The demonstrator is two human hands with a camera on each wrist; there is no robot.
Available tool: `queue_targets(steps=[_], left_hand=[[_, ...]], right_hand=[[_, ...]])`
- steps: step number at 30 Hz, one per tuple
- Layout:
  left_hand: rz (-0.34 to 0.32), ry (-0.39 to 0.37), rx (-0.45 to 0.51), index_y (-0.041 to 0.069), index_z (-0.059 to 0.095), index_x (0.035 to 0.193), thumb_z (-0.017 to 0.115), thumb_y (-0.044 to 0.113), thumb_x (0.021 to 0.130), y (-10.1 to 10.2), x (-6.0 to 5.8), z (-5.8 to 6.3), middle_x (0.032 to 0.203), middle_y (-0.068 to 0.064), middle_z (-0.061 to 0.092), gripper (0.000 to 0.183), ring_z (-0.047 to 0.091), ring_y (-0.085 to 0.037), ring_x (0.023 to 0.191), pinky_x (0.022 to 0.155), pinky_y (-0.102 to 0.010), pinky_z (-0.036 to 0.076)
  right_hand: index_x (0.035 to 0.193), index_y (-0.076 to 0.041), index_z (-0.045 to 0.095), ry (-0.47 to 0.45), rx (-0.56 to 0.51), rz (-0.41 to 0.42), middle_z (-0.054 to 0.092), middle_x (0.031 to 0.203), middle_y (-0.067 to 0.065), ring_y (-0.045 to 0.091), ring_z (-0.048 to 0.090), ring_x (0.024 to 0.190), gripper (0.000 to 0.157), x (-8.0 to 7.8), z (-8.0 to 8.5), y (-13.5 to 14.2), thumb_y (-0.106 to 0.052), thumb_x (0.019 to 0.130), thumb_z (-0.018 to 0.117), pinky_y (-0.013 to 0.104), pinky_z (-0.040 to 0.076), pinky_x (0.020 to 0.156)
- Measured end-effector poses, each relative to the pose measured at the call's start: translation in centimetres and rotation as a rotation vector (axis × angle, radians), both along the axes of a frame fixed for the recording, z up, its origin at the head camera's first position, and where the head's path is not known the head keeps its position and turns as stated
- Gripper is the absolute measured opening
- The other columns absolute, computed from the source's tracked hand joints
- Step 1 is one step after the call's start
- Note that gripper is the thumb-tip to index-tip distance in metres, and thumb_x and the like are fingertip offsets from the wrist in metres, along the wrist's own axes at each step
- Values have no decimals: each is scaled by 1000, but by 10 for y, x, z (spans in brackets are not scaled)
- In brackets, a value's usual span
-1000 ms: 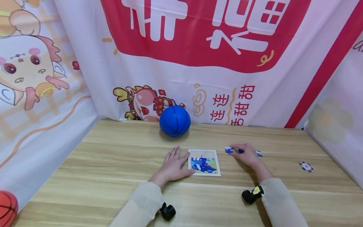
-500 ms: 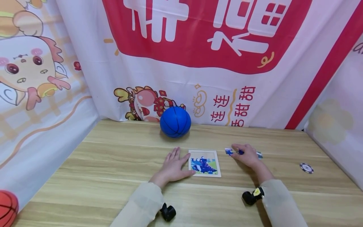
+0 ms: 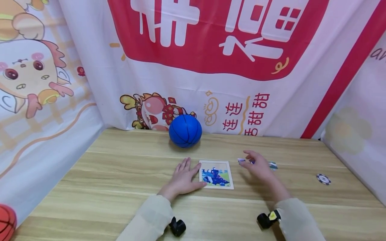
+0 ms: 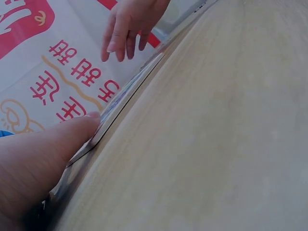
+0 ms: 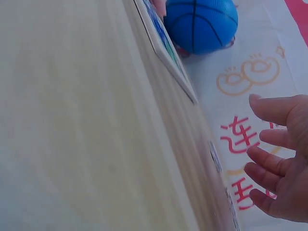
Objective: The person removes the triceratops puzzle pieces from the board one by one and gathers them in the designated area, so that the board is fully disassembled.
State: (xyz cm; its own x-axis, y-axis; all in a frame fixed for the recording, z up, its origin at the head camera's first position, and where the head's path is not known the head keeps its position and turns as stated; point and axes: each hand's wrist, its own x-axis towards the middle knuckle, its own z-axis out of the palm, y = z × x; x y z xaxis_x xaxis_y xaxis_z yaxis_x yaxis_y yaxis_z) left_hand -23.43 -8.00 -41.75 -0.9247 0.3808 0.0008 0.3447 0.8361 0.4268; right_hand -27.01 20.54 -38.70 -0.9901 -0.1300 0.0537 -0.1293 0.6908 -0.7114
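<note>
A square puzzle tray (image 3: 230, 175) with a pale rim lies flat on the table, partly filled with a blue dinosaur picture (image 3: 215, 177). My left hand (image 3: 182, 179) rests at its left side with fingers spread straight, the thumb touching the near corner. To the right, my right hand (image 3: 258, 166) hovers over several loose puzzle pieces, its fingers partly covering one piece (image 3: 241, 161). Another piece (image 3: 272, 165) lies beyond the back of that hand. In the right wrist view, the right hand (image 5: 284, 159) is raised with loosely bent, separated fingers and nothing between them.
A blue toy basketball (image 3: 185, 131) sits behind the tray against the printed cloth (image 3: 217, 80). Toward the right lies a poker chip (image 3: 323, 179). An orange-red ball (image 3: 6, 221) shows at the left edge. A side cloth (image 3: 356, 150) borders the table's right.
My right hand, earlier with its fingertips at the leftmost loose piece, has lifted off and its fingers have parted. That piece stays on the table. My left hand keeps its place.
</note>
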Motion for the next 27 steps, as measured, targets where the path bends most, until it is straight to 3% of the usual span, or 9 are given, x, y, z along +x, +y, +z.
queue_targets(steps=[7,11,17,27], left_hand=[[-76,2,33,22,24,137,42,62,78,11,8,2,142,-17,4,73,-3,-29,128,100,-46,4],[-113,-5,27,24,24,137,41,58,80,19,13,4,142,-16,2,69,-4,-28,128,100,-44,5],[-124,-1,22,27,25,137,42,53,83,24,18,6,142,-15,1,62,-5,-27,128,100,-44,6],[-149,-8,23,28,31,134,40,46,87,26,20,5,142,-17,2,51,-5,-28,128,100,-44,5]], right_hand=[[117,-2,50,35,-73,117,55,89,8,22,50,82,45,11,-14,-20,-20,78,64,34,44,70],[115,-7,54,14,-66,146,54,83,2,18,48,75,43,14,-20,-28,-23,77,66,30,42,64],[113,-8,56,-16,-84,168,50,82,3,19,44,75,40,18,-24,-34,-21,76,66,30,40,64],[108,-6,59,54,1,250,48,84,3,19,43,76,35,21,-26,-36,-14,75,67,31,39,66]])
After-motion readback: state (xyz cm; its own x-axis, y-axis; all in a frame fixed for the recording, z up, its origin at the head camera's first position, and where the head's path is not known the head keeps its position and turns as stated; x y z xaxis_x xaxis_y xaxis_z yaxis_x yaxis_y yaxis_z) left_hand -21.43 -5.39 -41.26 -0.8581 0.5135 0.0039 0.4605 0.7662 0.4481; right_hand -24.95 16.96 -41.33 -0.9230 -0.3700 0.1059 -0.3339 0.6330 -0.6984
